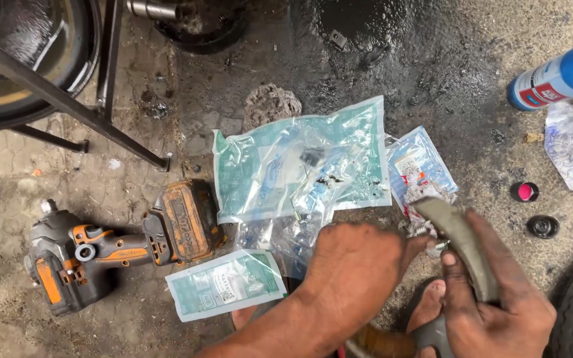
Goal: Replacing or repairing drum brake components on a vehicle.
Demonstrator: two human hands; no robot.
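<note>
Lower right of the frame, the right hand (492, 305) is gripping a curved grey brake shoe (462, 242), fingers wrapping its lower part and the thumb lying along its inner edge. The shoe is standing up out of the fist, its upper end pointing toward the middle of the frame. The left hand (353, 265) is coming in from bottom center, fingers reaching to the tip of the shoe and pinching something there; can't tell exactly what, looks like a crumpled bit of rag or plastic.

Everything is lying on a greasy concrete floor (432, 79). Just above the left hand a big clear-and-teal plastic parts bag (300, 159) is sitting mid-frame, with a smaller packet (422, 166) beside it on the right and another flat teal packet (225, 284) at lower center-left. An orange and grey impact wrench (121, 248) is lying at left. A blue spray can (558, 79) is lying in the upper right corner, with a small pink-topped cap (524, 191) and a black cap (542, 227) below it. A dark metal stand (67, 99) is crossing the upper left.
</note>
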